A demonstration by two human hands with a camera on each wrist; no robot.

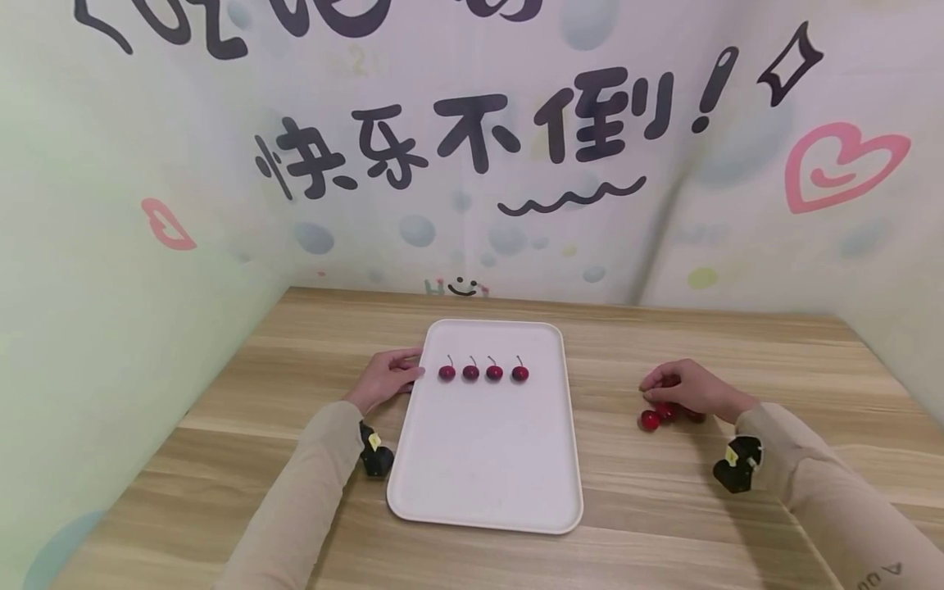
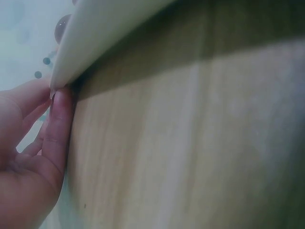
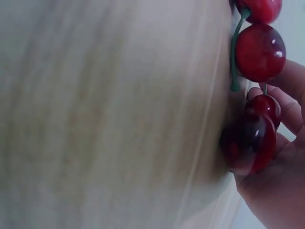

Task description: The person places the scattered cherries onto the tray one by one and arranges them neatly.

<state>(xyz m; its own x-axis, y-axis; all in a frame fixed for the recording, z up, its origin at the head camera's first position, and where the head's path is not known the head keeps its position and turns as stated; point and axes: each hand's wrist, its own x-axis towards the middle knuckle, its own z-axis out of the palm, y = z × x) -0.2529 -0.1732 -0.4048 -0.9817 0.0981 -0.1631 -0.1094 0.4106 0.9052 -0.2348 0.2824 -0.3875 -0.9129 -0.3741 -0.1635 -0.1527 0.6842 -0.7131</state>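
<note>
A white rectangular tray lies on the wooden table, with a row of several dark red cherries across its far part, stems pointing away. My left hand holds the tray's left rim; the left wrist view shows thumb and fingers pinching the edge. To the right of the tray, my right hand is bent over a small group of loose cherries. In the right wrist view its curled fingers pinch the green stem of one cherry, beside other cherries; the fingertips are partly hidden.
The wood-grain table runs back to a printed cloth wall with dark lettering. Light walls close in both sides. A small black camera sits on each wrist, the left one beside the tray.
</note>
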